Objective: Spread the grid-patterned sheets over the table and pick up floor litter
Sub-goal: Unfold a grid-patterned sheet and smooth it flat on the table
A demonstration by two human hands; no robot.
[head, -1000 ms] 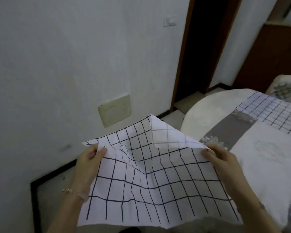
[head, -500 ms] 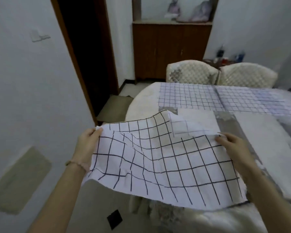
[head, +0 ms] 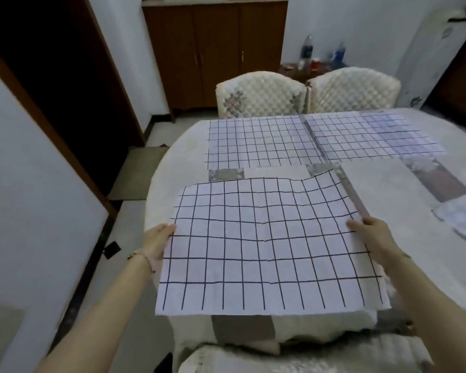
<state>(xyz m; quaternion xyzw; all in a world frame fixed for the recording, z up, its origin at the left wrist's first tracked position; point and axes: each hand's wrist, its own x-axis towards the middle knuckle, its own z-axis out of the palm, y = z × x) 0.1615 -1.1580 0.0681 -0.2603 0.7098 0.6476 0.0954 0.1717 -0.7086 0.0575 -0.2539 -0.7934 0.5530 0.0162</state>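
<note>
Holding sheet [head: 267, 246] edges, left hand [head: 156, 240], right hand [head: 374, 235]

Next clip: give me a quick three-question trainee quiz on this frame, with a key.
1. True or false: only the right hand holds the held sheet.
2. How many spread sheets already lie flat on the far side of the table? A one, B two, C four.
3. Fill in: the black scrap lies on the floor to the person's ___.
Key: 1 false, the left hand grips it too; 2 B; 3 left.
</note>
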